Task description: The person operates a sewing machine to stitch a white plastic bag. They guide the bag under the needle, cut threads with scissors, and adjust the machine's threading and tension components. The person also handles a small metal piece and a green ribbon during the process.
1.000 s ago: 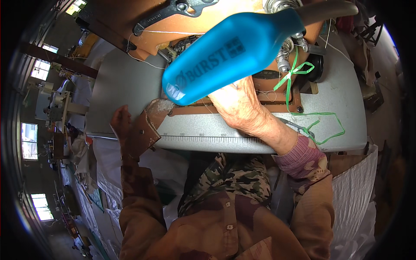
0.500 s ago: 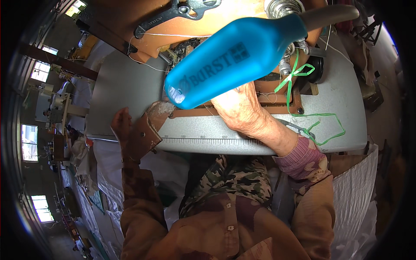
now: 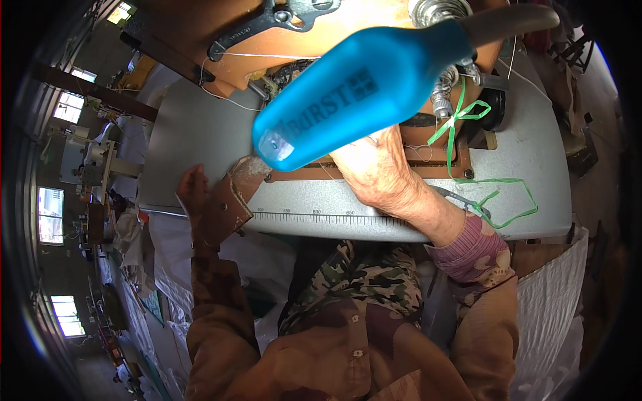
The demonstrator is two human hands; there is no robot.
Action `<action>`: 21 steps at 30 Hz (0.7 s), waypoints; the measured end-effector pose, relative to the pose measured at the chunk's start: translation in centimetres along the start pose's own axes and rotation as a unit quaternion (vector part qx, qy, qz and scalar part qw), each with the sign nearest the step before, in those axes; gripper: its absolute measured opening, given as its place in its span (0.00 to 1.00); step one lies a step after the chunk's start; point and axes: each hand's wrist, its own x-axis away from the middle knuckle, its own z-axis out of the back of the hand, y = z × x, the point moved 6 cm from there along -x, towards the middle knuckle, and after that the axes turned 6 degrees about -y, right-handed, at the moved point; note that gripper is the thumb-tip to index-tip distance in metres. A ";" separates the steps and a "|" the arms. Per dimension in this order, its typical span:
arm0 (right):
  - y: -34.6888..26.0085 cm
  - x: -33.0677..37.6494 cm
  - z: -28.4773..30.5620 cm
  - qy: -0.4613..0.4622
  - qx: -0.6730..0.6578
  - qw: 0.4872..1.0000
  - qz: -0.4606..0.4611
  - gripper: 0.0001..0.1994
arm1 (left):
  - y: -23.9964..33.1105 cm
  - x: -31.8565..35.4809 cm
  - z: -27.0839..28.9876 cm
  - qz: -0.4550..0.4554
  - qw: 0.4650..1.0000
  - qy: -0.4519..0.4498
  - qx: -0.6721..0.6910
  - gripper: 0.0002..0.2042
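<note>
A stiff brown leather-like piece [image 3: 231,204] with a small hole and a rough pale edge lies at the left front of the sewing machine. My left hand [image 3: 194,190] is closed at its left side, fingers curled; the thumb is hidden behind the piece. One end of the piece reaches under a blue-shaded lamp [image 3: 341,100]. My right hand [image 3: 374,164] rests in bright light at the machine's brown base [image 3: 301,174], its fingers hidden behind the lamp. The brown machine head [image 3: 368,13] stands behind the lamp, mostly covered near the stitching area.
A grey worktable [image 3: 180,127] carries a ruler scale [image 3: 334,216] along its front edge. Green string [image 3: 461,117] is tied at the machine and trails past dark scissors-like metal [image 3: 455,195] by my right wrist. White thread [image 3: 234,101] hangs at the left. White sheeting [image 3: 552,307] hangs at the right.
The whole view has shifted slightly. Both hands and the brown piece keep nearly the same places at the machine.
</note>
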 end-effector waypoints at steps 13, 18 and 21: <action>1.5 0.3 -1.0 0.022 -0.075 0.997 -0.012 0.05 | 1.7 0.5 -0.6 0.046 0.995 0.018 -0.082 0.11; 1.7 0.4 -1.0 0.008 -0.081 0.996 -0.027 0.04 | 1.0 0.3 -0.4 0.031 0.995 0.033 -0.091 0.15; 1.7 0.5 -1.1 0.010 -0.064 0.998 -0.018 0.04 | 1.0 0.4 -0.5 0.076 0.994 0.032 -0.070 0.13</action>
